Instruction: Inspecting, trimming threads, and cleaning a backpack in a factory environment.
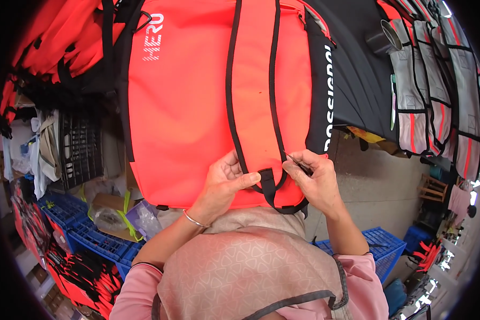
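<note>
A bright red-orange backpack (181, 117) with black side panels lies in front of me, its lower edge against my lap. Down its right half runs an orange shoulder strap (256, 90) with black edging, ending in a black webbing loop (268, 184). My left hand (224, 178) pinches the left edge of the strap near that lower end, thumb on top. At the strap's right edge, my right hand (316, 178) closes round a small dark, pointed tool (303, 167), perhaps thread snips. Its tip is beside the edging; the fingers hide most of it.
Black cloth (352, 80) covers the surface right of the backpack. Grey straps with red stripes (437, 90) hang at far right, near a metal cup (392, 36). Blue crates (98, 237) stand below left, another blue crate (386, 250) below right. Red pieces (64, 37) pile up at upper left.
</note>
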A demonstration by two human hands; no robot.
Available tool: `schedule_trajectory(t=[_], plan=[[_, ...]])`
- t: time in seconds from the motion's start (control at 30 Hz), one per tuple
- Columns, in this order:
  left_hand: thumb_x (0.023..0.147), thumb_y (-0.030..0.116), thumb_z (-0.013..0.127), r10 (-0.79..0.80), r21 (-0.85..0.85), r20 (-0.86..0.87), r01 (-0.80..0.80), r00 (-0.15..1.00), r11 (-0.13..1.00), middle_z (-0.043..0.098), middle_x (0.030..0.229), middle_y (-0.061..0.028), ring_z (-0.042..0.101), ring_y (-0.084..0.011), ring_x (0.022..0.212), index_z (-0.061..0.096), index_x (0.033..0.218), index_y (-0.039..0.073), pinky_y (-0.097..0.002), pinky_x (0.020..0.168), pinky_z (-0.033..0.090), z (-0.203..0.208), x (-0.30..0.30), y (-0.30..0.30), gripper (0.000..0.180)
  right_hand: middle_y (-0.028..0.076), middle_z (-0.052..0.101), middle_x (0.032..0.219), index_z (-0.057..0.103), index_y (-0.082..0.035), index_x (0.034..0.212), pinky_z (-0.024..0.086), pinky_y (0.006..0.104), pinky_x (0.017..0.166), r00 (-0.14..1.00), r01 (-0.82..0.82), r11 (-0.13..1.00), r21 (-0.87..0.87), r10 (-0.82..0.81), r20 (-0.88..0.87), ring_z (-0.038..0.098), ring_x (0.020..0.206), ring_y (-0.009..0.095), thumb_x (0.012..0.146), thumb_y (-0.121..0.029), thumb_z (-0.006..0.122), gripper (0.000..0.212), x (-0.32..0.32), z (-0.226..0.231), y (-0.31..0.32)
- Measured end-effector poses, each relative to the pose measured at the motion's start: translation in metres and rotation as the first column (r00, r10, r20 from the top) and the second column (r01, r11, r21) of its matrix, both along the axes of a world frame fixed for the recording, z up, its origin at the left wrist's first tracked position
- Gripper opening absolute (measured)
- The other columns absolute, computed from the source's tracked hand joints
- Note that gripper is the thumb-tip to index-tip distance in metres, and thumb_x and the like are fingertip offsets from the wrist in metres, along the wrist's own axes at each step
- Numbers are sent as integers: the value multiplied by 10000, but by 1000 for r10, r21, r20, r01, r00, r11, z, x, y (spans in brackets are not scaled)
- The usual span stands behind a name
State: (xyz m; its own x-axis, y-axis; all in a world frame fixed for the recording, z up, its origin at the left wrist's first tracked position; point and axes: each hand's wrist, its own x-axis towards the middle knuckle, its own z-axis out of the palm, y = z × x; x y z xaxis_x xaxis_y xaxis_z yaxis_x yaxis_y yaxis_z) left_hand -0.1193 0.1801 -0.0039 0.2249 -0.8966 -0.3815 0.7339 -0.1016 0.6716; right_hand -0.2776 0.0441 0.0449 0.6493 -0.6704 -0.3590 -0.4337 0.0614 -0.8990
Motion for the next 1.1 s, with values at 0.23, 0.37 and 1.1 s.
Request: schedule_trajectory(t=[0.23, 0.37, 1.1], plan=[[914, 148, 699, -159, 139, 35, 153, 987, 978, 669, 1129, -68, 644, -114, 971, 586, 1236, 14, -291, 849, 551, 16, -5, 10, 366, 71, 653, 735, 646, 26, 932, 480, 251, 611, 998, -56, 984, -169, 57, 0, 575, 671, 72, 890, -36, 688, 86, 1, 1, 4], [957, 224, 648, -122, 136, -27, 124, 992, 983, 683, 1095, -52, 643, -102, 961, 621, 1197, 17, -295, 836, 552, 11, -5, 10, 318, 103, 665, 776, 651, 6, 942, 490, 278, 576, 960, -273, 903, -332, 276, -39, 606, 638, 133, 824, -69, 755, 174, -13, 22, 0], [994, 207, 582, 0, -53, -9, -1, 1000, 999, 620, 981, 58, 474, -16, 778, 625, 1216, 41, -202, 660, 386, -6, -11, 2, 280, -17, 648, 837, 692, -93, 970, 391, 302, 597, 780, -498, 13, -867, 444, -442, 526, 672, 148, 738, -262, 771, 297, 15, 53, -25]])
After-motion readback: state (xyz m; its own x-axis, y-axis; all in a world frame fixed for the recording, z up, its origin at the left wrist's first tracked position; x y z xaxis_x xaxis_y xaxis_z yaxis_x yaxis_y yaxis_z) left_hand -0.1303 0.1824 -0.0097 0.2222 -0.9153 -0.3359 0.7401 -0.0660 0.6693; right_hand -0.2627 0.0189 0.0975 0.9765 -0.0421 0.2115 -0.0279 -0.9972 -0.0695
